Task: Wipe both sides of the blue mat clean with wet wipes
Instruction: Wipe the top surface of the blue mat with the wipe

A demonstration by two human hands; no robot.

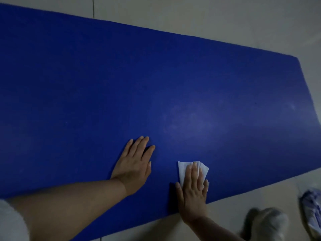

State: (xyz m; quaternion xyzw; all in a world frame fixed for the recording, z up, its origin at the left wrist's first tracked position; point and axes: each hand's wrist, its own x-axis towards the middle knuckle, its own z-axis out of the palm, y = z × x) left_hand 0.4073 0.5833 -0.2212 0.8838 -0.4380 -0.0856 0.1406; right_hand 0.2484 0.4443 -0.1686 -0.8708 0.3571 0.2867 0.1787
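The blue mat (121, 80) lies flat on the pale tiled floor and fills most of the view. My left hand (134, 164) rests palm down on the mat near its front edge, fingers straight. To its right, my right hand (193, 190) presses a folded white wet wipe (184, 168) flat against the mat with straight fingers. The wipe shows past my fingertips and on the thumb side. A faint paler smear (194, 123) marks the mat beyond the wipe.
Pale floor tiles (208, 16) surround the mat. At the lower right a grey-white shoe (267, 223) stands on the floor, and a blurred blue-and-white packet (312, 211) lies at the frame's right edge. The mat's right end (307, 87) is in view.
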